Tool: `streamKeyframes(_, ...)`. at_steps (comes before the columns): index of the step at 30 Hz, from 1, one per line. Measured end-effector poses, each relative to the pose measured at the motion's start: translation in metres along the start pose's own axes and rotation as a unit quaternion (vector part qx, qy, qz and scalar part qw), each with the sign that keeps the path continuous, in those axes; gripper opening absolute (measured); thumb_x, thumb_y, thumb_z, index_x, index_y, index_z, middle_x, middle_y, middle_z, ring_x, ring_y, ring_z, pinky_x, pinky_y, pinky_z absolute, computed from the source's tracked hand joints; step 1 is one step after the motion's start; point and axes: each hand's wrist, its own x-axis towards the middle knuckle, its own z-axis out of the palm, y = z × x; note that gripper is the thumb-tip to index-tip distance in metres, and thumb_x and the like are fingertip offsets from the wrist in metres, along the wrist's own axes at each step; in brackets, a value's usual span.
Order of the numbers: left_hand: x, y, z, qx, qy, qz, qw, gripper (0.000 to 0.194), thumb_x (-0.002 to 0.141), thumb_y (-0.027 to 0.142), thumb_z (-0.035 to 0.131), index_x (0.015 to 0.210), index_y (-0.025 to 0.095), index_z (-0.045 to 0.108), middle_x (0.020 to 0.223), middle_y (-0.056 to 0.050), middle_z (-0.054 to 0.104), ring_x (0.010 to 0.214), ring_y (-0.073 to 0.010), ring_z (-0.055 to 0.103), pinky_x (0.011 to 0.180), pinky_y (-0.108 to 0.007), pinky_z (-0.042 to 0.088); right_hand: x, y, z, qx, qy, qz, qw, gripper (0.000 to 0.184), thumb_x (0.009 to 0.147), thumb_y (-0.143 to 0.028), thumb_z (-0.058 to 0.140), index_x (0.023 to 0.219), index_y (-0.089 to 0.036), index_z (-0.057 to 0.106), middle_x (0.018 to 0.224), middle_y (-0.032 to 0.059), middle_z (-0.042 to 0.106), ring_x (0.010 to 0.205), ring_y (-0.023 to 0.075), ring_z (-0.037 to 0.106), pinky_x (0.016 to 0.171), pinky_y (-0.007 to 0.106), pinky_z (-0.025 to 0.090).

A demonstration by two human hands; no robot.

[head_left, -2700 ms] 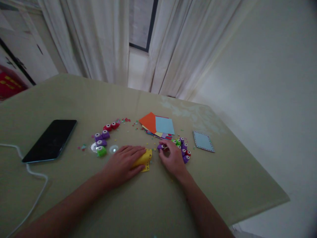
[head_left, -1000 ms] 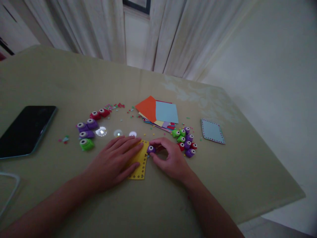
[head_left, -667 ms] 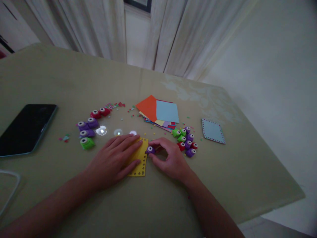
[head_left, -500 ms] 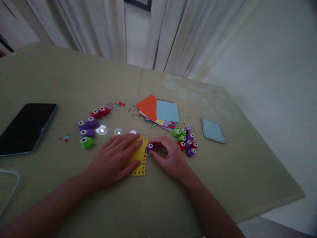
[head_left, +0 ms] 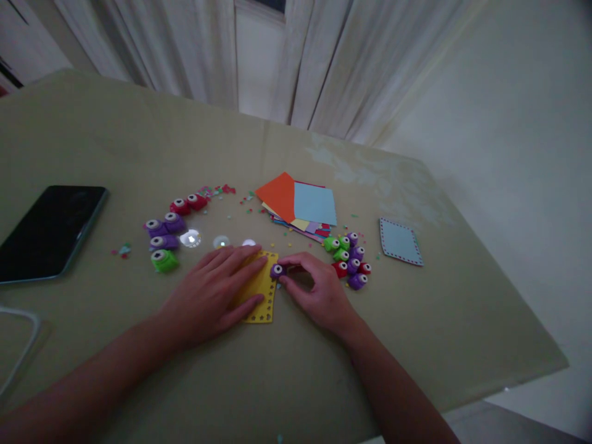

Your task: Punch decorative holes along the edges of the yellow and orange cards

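My left hand (head_left: 210,296) lies flat with fingers spread on a yellow paper square (head_left: 261,297), pinning it to the table. The square has small holes punched along its edges. My right hand (head_left: 314,290) pinches a small purple paper punch (head_left: 277,270) against the square's right edge near its top corner. Beside that hand sits a cluster of green, purple and red punches (head_left: 350,260).
A stack of coloured paper squares (head_left: 300,206) lies behind my hands, and a light blue punched square (head_left: 400,242) to the right. More punches (head_left: 165,237) and paper scraps sit at the left, beyond them a dark phone (head_left: 46,231). The olive table (head_left: 462,308) ends at right.
My right hand brought the purple punch from the cluster to the yellow square's right edge and slid it up that edge. My left hand stayed flat on the square. The view tilted down.
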Motion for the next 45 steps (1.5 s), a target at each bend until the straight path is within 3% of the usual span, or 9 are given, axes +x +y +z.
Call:
streamKeyframes(8,0.0004,-0.0006,0.0001,-0.010,0.011,0.006,1.000,0.058,0.107,0.050,0.056,0.159,0.025,0.054,0.165,-0.011,0.055,0.148,-0.0351,0.054,0.125,-0.054,0.038,-0.0003,0.0025,0.0007,-0.014,-0.006,0.002,1.000,0.020,0.100,-0.021,0.073,0.120,-0.024,0.075,0.117,0.0063,0.081,0.106,0.0216,0.076,0.097,0.038,0.063)
streamKeyframes(37,0.0002,-0.0004,-0.0009,-0.003,0.021,0.015,1.000,0.057,0.108,0.050,0.055,0.158,0.021,0.054,0.162,-0.012,0.057,0.144,-0.0350,0.056,0.120,-0.053,0.043,0.0004,0.0003,0.0011,0.013,-0.004,0.011,1.000,0.020,0.098,-0.022,0.074,0.118,-0.023,0.076,0.114,0.0061,0.081,0.101,0.0203,0.077,0.094,0.037,0.064)
streamKeyframes(40,0.0001,0.0000,-0.0012,-0.001,0.021,0.014,1.000,0.057,0.109,0.050,0.054,0.157,0.020,0.055,0.162,-0.013,0.058,0.144,-0.0352,0.056,0.120,-0.053,0.043,-0.0004,-0.0012,-0.0006,0.031,0.019,0.038,0.999,0.024,0.096,-0.026,0.077,0.119,-0.023,0.075,0.118,0.0069,0.079,0.102,0.0206,0.076,0.093,0.036,0.063)
streamKeyframes(45,0.0018,0.0003,-0.0013,0.008,0.011,0.019,1.000,0.057,0.110,0.052,0.050,0.154,0.017,0.057,0.160,-0.014,0.059,0.143,-0.0349,0.056,0.120,-0.053,0.043,0.0044,-0.0025,-0.0066,0.077,0.074,0.157,0.982,0.027,0.094,-0.038,0.076,0.114,-0.020,0.074,0.104,0.0065,0.076,0.076,0.0162,0.067,0.066,0.028,0.056)
